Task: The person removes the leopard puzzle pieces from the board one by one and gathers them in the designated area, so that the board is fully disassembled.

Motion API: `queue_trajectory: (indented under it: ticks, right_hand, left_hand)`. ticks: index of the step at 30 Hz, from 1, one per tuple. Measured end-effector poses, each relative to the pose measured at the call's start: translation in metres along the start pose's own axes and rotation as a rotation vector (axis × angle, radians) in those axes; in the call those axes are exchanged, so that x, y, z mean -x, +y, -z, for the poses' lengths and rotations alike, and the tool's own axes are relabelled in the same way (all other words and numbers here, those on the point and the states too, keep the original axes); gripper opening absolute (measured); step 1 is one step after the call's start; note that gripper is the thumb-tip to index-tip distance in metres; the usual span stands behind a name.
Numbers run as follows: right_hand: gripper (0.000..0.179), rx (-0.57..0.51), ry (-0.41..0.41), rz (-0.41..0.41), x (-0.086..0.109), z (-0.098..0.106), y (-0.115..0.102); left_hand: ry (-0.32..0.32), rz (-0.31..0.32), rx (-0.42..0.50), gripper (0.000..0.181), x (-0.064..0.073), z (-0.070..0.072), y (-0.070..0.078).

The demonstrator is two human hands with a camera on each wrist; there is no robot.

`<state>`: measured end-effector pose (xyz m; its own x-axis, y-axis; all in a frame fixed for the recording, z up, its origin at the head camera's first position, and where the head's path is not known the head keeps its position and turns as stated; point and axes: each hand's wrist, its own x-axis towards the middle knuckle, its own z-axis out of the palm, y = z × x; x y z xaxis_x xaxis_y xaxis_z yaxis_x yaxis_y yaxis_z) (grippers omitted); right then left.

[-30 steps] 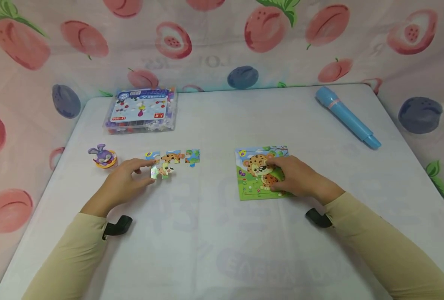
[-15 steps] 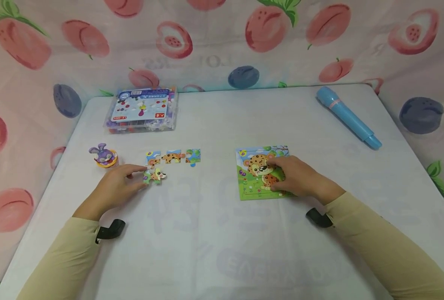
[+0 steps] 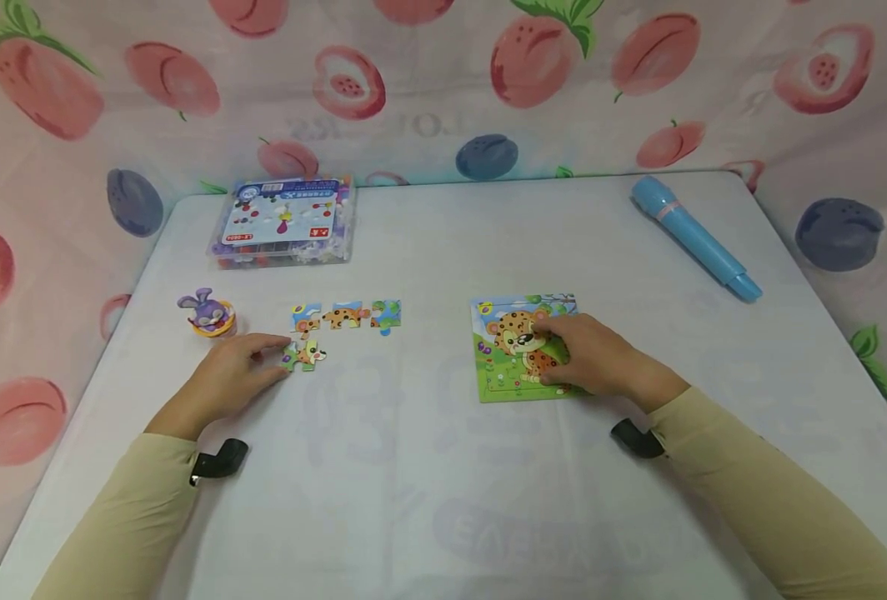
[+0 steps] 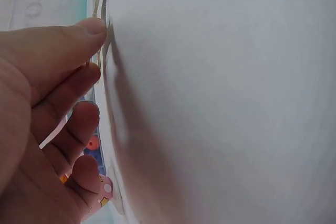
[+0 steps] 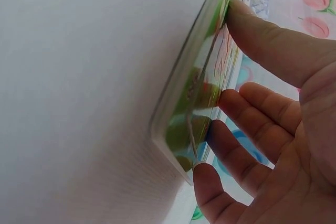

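In the head view my left hand (image 3: 229,375) holds a small leopard puzzle piece (image 3: 308,356) at its left side, between thumb and index finger, low over the table. Three more pieces lie in a row just beyond it: a left piece (image 3: 306,315), a spotted middle piece (image 3: 346,315) and a green-and-blue piece (image 3: 386,313). My right hand (image 3: 597,354) rests on the right part of a square leopard puzzle board (image 3: 496,383). In the right wrist view, its thumb and fingertips touch the face of the board and its fingers are loosely bent.
A clear plastic case (image 3: 286,221) of colourful parts stands at the back left. A purple rabbit figure in an orange cup (image 3: 209,314) is beyond the left hand. At the back right lies a blue toy microphone (image 3: 694,237). White cloth covers the table (image 3: 428,467).
My left hand has carried the puzzle piece left and slightly towards me, and the piece now looks lower and flatter to the table. The right hand has stayed on the board.
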<state>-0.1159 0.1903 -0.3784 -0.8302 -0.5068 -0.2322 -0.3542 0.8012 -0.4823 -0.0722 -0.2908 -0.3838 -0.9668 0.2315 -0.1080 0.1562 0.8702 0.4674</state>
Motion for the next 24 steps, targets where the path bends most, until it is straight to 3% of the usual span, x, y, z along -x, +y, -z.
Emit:
queue_trajectory:
  ticks: [24]
  right_hand:
    - [0.065, 0.002, -0.002, 0.02, 0.0006, 0.0021, -0.0003]
  left_hand:
    - [-0.068, 0.072, -0.002, 0.044, -0.0047, 0.0019, 0.0035]
